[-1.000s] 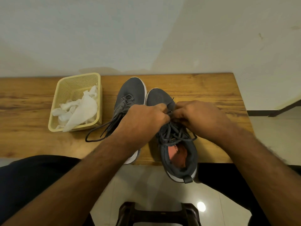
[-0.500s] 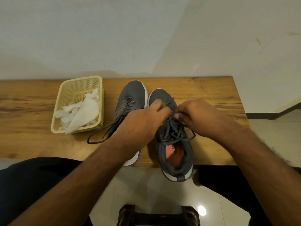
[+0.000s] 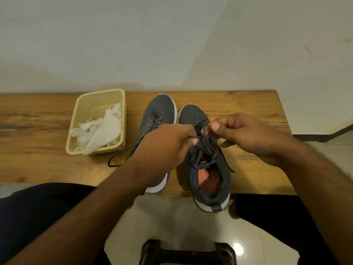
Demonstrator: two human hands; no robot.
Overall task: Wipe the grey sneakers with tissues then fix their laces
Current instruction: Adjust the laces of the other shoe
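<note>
- Nearest the camera, a dark stool (image 3: pixel 188 251) stands on the pale floor tiles, between the person's dark-clad legs.
- The right-hand sneaker (image 3: pixel 207 165) lies on the wooden table (image 3: pixel 254 169) with its heel overhanging the near edge and its toe pointing at the wall; a hard pull toward the person would likely tip it off.
- The left hand (image 3: pixel 168 145) is pinched shut on a strand of that shoe's dark laces (image 3: pixel 205 145), thumb and fingertips closed just above the tongue.
- The right hand (image 3: pixel 246 132) pinches another strand of the same laces, close beside the left hand.
- The laces look soft, limp and light; they will probably hold no shape, so gripping near the eyelets or at the stiff tips should give the most control.
- The shoe itself looks light with a padded, yielding collar, so it may slide unless tension is kept even on both sides.
- The other sneaker (image 3: pixel 159 115) sits just beside it, its loose lace (image 3: pixel 122 156) trailing across the table toward the basket.
- Further left, a yellow basket (image 3: pixel 81 115) holds crumpled white tissues (image 3: pixel 103 131).
- Open tabletop lies to the right of the shoes; the wall closes off the far edge.
</note>
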